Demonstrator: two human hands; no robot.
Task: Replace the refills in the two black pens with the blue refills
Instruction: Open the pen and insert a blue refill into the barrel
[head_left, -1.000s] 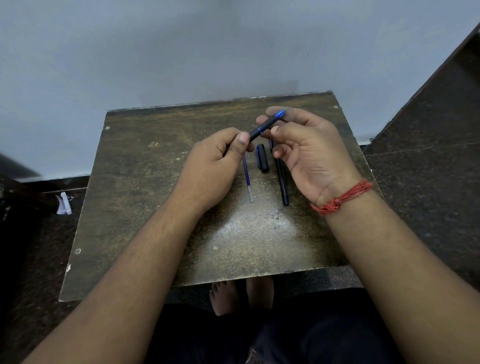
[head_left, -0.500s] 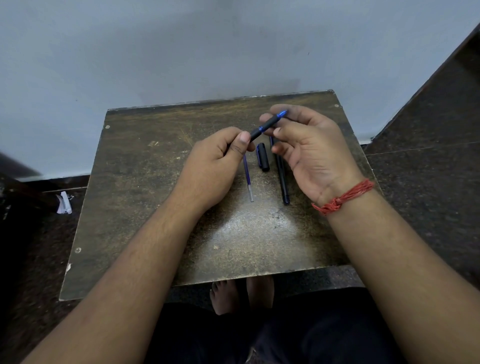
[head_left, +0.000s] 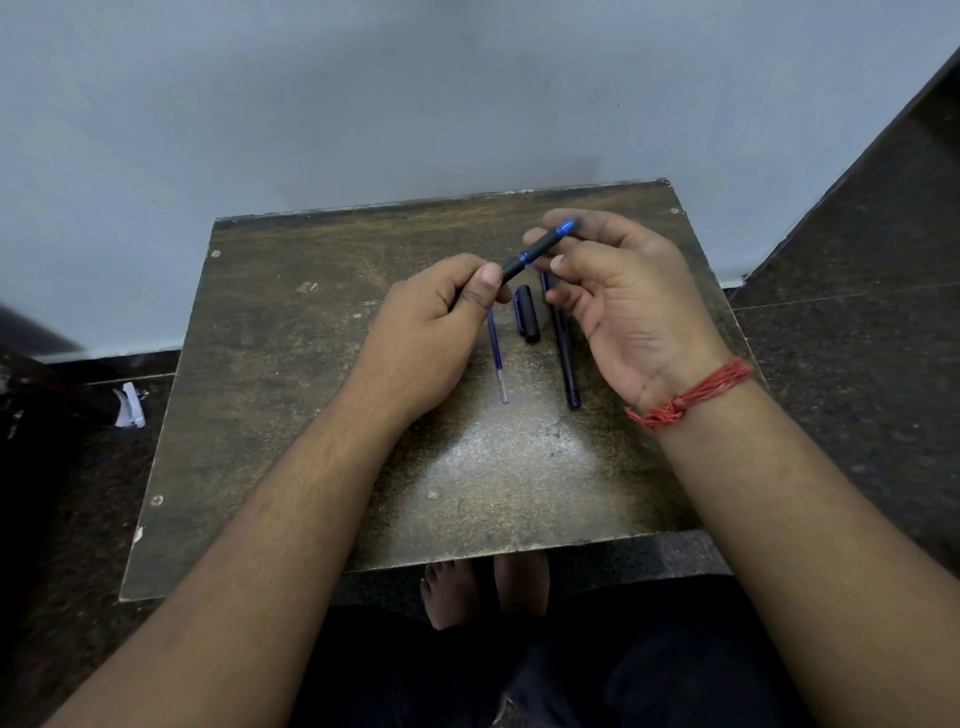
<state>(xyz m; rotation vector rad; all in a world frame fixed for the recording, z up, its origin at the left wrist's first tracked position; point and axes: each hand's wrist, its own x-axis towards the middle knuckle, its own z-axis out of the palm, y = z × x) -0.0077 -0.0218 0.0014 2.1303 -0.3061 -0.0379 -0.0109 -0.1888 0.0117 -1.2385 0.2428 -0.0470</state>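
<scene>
Above the worn brown table (head_left: 291, 415) I hold a black pen (head_left: 524, 257) with a blue tip section, slanted up to the right. My left hand (head_left: 436, 332) grips its lower barrel. My right hand (head_left: 623, 301) pinches the blue tip end between thumb and fingers. On the table beneath lie a thin blue refill (head_left: 496, 358), a black pen cap (head_left: 527, 314) and a second black pen (head_left: 563, 353), side by side. The upper ends of the refill and the second pen are hidden by my hands.
The small table stands against a pale wall (head_left: 363, 104). Dark stone floor (head_left: 857, 364) surrounds it. A scrap of white paper (head_left: 130, 405) lies on the floor at the left. Bare feet (head_left: 483, 592) show under the table's near edge.
My right hand has shifted slightly at the pen's blue tip end. The left hand and the items on the table have not moved.
</scene>
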